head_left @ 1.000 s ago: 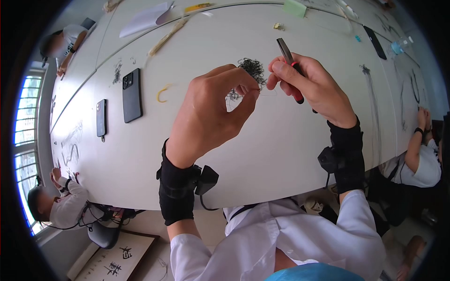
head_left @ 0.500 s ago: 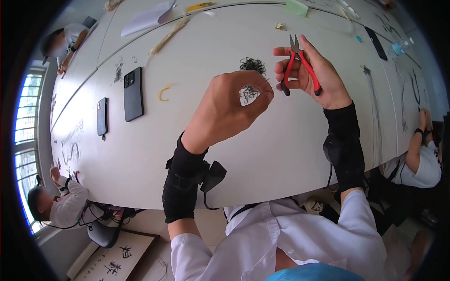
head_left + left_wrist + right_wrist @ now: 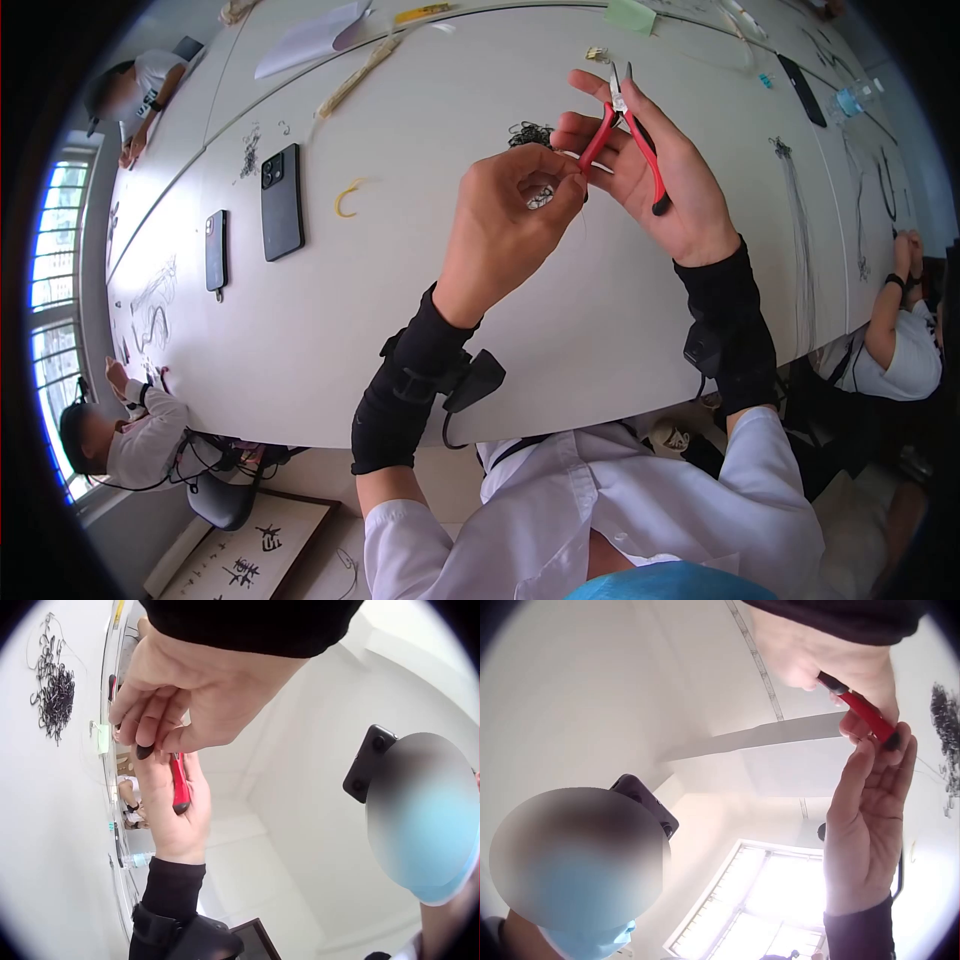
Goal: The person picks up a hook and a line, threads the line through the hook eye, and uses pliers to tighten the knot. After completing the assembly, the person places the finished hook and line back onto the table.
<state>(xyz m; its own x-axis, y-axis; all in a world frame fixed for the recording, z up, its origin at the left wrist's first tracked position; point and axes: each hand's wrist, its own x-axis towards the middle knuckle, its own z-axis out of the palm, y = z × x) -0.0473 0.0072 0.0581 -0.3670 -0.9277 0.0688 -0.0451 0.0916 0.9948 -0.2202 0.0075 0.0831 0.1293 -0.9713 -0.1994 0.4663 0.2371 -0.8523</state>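
Red-handled needle-nose pliers (image 3: 650, 155) lie across my right hand (image 3: 690, 190), jaws pointing away from me and handles spread. The thumb runs along one handle; the fingers are behind the other. My left hand (image 3: 510, 225) pinches thumb to forefinger right at the end of the near handle, overlapping it in the head view. A thin pale line trails down from that pinch. In the left wrist view the black handle end (image 3: 145, 751) shows beside the left fingertips. Beyond the left hand, a pile of small black hooks (image 3: 528, 133) lies on the white table (image 3: 400, 300), partly hidden.
Two phones (image 3: 282, 205) and a yellow strand (image 3: 347, 197) lie on the left. Farther back are a straw-coloured bundle (image 3: 355, 80), white paper (image 3: 310, 42) and a small gold item (image 3: 597, 53). Long dark strands (image 3: 795, 230) lie on the right. Other people sit around the table.
The right hand has turned palm up, so the pliers now show spread handles. My left hand has moved right, bringing its pinch to the pliers' handle and covering more of the pile.
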